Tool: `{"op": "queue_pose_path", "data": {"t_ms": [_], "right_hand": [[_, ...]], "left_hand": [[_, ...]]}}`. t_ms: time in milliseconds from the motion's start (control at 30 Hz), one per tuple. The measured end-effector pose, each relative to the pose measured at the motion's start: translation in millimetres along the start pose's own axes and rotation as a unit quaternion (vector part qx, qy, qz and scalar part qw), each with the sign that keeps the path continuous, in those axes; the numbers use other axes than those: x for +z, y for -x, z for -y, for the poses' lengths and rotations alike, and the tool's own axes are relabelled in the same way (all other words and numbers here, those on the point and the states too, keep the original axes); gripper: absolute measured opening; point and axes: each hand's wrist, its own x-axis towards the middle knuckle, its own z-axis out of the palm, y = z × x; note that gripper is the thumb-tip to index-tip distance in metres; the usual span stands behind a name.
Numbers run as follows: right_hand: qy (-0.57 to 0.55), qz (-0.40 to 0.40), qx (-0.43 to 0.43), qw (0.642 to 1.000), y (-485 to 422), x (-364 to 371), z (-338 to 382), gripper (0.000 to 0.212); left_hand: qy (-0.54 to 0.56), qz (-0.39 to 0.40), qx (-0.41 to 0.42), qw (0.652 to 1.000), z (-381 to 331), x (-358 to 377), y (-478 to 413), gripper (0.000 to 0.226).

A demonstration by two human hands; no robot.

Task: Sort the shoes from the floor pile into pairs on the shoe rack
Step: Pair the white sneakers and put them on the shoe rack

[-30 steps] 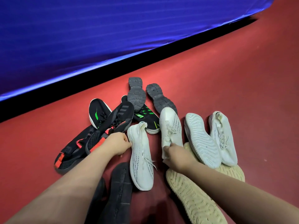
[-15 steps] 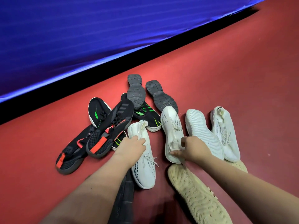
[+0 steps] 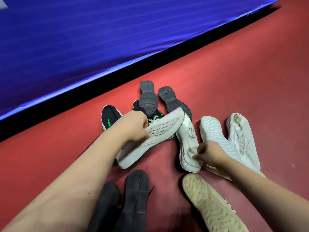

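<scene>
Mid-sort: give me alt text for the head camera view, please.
The left hand grips a white speckled shoe while the right hand pinches the heel of its matching shoe on the red floor. Around them lie a black shoe, grey-soled shoes and a cream sole.

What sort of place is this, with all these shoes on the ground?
Probably a sports hall or gym, though I can't be sure. The smooth red floor and the long blue barrier beside it suggest that, as does the pile of sneakers.
</scene>
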Motion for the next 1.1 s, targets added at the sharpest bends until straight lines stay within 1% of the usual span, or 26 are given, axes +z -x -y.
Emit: {"op": "queue_pose_path", "data": {"t_ms": [67, 167, 233, 267, 300, 367, 400, 433, 500, 567, 600, 633, 667, 700, 733, 767, 800, 867, 933, 1033, 1100], "right_hand": [[-0.013, 0.018, -0.003, 1.000, -1, 0, 1, 0.031], [-0.035, 0.034, -0.014, 0.999, 0, -3, 9, 0.031], [-0.064, 0.046, -0.019, 0.997, 2, -6, 16, 0.029], [-0.079, 0.050, -0.021, 0.995, 3, -7, 21, 0.028], [-0.098, 0.054, -0.026, 0.993, 4, -8, 26, 0.028], [-0.154, 0.083, -0.041, 0.984, 7, -11, 35, 0.031], [-0.177, 0.115, -0.052, 0.976, 10, -13, 40, 0.032], [-0.185, 0.160, -0.061, 0.968, 12, -14, 43, 0.031], [-0.170, 0.262, -0.059, 0.948, 19, -12, 46, 0.025], [-0.133, 0.333, -0.041, 0.933, 26, -10, 44, 0.017], [-0.125, 0.343, -0.029, 0.931, 27, -11, 41, 0.017], [-0.132, 0.334, -0.012, 0.933, 26, -14, 39, 0.019], [-0.150, 0.307, 0.013, 0.940, 24, -17, 35, 0.023], [-0.172, 0.271, 0.048, 0.946, 20, -18, 30, 0.029], [-0.181, 0.243, 0.083, 0.949, 18, -18, 26, 0.035], [-0.173, 0.235, 0.117, 0.949, 16, -15, 23, 0.041], [-0.155, 0.243, 0.152, 0.945, 16, -8, 21, 0.046], [-0.134, 0.267, 0.230, 0.926, 17, 11, 17, 0.051], [-0.146, 0.261, 0.269, 0.915, 18, 28, 15, 0.047], [-0.207, 0.208, 0.280, 0.914, 17, 40, 12, 0.033], [-0.232, 0.186, 0.284, 0.912, 18, 41, 11, 0.027]], "left_hand": [[0.054, -0.015, -0.071, 0.996, 2, -1, -1, 0.038], [0.124, -0.025, -0.210, 0.969, 10, 12, -1, 0.021], [0.139, -0.031, -0.266, 0.953, 14, 29, 2, 0.018], [0.162, -0.019, -0.274, 0.948, 14, 38, 5, 0.019], [0.220, 0.006, -0.271, 0.937, 12, 50, 6, 0.022], [0.365, 0.090, -0.252, 0.892, 7, 69, 8, 0.026], [0.390, 0.107, -0.236, 0.883, 7, 74, 7, 0.029], [0.377, 0.107, -0.220, 0.893, 9, 76, 4, 0.032], [0.305, 0.097, -0.206, 0.925, 14, 76, 2, 0.038], [0.262, 0.107, -0.221, 0.933, 19, 80, 6, 0.042], [0.249, 0.131, -0.226, 0.933, 21, 85, 10, 0.042], [0.234, 0.165, -0.232, 0.930, 21, 90, 14, 0.043], [0.229, 0.196, -0.240, 0.923, 19, 96, 18, 0.045], [0.234, 0.211, -0.244, 0.917, 18, 103, 19, 0.045], [0.247, 0.211, -0.244, 0.914, 14, 111, 18, 0.046], [0.259, 0.199, -0.243, 0.913, 9, 116, 16, 0.046], [0.275, 0.183, -0.246, 0.911, 2, 120, 14, 0.046], [0.327, 0.162, -0.263, 0.893, -13, 128, 8, 0.046], [0.360, 0.144, -0.277, 0.879, -28, 135, 3, 0.045], [0.344, 0.095, -0.280, 0.891, -40, 147, -2, 0.039], [0.337, 0.077, -0.293, 0.892, -41, 153, -4, 0.045]]}}
